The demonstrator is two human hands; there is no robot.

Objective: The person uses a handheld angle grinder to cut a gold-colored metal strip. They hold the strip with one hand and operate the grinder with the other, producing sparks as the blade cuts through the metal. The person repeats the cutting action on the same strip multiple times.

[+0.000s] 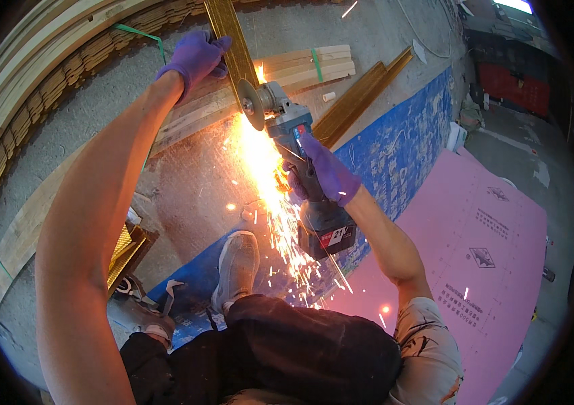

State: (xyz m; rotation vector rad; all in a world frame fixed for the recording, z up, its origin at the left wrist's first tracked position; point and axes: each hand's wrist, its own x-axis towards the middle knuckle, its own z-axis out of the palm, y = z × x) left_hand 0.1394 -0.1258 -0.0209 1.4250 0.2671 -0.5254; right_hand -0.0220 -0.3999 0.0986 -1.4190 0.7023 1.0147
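Note:
My right hand [327, 169], in a purple glove, is closed round the body of a cordless angle grinder [293, 128] with a battery [327, 233] at its base. The grinder's cutting disc [251, 104] meets the lower end of a gold-brown metal strip [229, 44]. From that contact a bright stream of sparks [260, 169] sprays down toward my feet. My left hand [198, 57], gloved in purple too, grips the strip's left edge just above the disc; some of its fingers are hidden behind the strip.
Bundled wooden strips [327, 64] lie behind the grinder, with more gold-brown strips [368, 94] to their right. Long stacked boards [37, 47] curve along the left. A blue sheet [395, 148] and a pink panel [462, 256] cover floor at right. My shoe [236, 266] stands beside the sparks.

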